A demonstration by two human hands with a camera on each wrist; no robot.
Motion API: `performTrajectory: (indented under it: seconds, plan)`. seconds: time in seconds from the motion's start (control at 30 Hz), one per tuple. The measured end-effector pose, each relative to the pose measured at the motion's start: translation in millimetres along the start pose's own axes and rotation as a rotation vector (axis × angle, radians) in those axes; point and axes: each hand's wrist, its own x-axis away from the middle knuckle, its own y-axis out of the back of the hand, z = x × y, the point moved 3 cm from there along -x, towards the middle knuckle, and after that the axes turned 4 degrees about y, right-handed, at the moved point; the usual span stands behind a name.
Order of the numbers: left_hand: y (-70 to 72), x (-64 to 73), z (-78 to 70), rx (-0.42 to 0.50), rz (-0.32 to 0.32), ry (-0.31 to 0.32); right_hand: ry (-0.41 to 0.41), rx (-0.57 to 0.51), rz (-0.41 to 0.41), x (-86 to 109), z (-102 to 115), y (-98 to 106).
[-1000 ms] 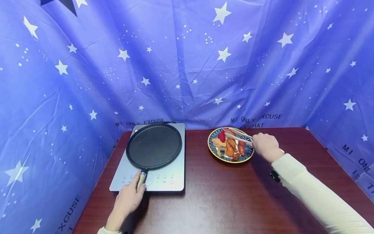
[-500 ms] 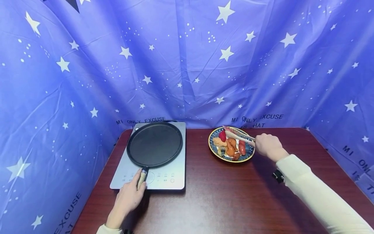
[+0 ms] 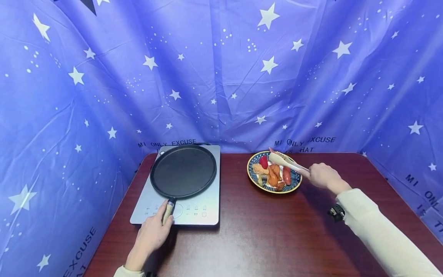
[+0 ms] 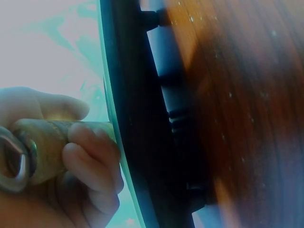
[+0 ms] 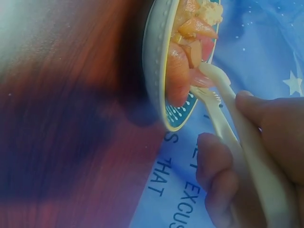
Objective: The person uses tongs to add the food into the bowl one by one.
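My left hand (image 3: 154, 231) grips the wooden handle (image 3: 168, 211) of a flat black frying pan (image 3: 183, 171). The left wrist view shows the fingers curled round that handle (image 4: 47, 137), which ends in a metal ring. Pale tongs (image 3: 288, 163) are in my right hand (image 3: 325, 176), reaching over the back of a blue patterned plate (image 3: 252, 180). Between their tips is a reddish sausage (image 5: 200, 78), mostly covered by the tongs in the head view. Also on the plate are a second sausage (image 3: 286, 175), a brown drumstick (image 3: 273, 176), a tan fried piece (image 3: 258, 168) and a red piece (image 3: 264, 161).
Under the pan is a silver induction cooker (image 3: 211, 200) with touch controls at its front. It stands on the left of a dark red wooden table (image 3: 249, 238). A blue star-patterned curtain (image 3: 221, 77) hangs close behind the table and at both sides.
My right hand has drawn back to the right with the tongs, and the sausage at their tips has shifted right and lifted slightly. The left hand keeps its hold on the handle.
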Motion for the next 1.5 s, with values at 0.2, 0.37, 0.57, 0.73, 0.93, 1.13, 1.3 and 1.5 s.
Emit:
performTrajectory:
  seconds: [0.2, 0.37, 0.57, 0.73, 0.93, 1.13, 1.3, 1.5]
  plan:
    - [0.9, 0.5, -0.9, -0.002, -0.006, -0.003, -0.005, -0.034, 0.021, 4.9, -6, -2]
    - [0.5, 0.3, -1.2, -0.002, -0.004, 0.003, -0.021, -0.117, 0.05, 7.6, -11, -3]
    - [0.1, -0.7, -1.1, -0.003, -0.001, 0.005, -0.019, -0.222, 0.036, 10.3, -13, -2]
    - [-0.4, -0.5, -1.3, 0.001, -0.008, 0.0, -0.035, -0.326, 0.035, 13.1, -14, -2]
    - [0.1, -0.1, -0.4, -0.006, -0.005, 0.0, -0.059, -0.433, 0.053, 18.5, -15, -5]
    - [-0.4, -1.4, -0.5, -0.005, 0.007, 0.013, -0.086, -0.54, 0.086, 25.2, -16, -11]
    - [0.8, -0.1, -1.5, -0.005, -0.002, 0.005, -0.129, -0.617, 0.099, 29.1, -17, -18]
    - [0.8, 0.5, -1.7, -0.005, -0.003, 0.003, -0.107, -0.638, 0.091, 31.0, -11, -20]
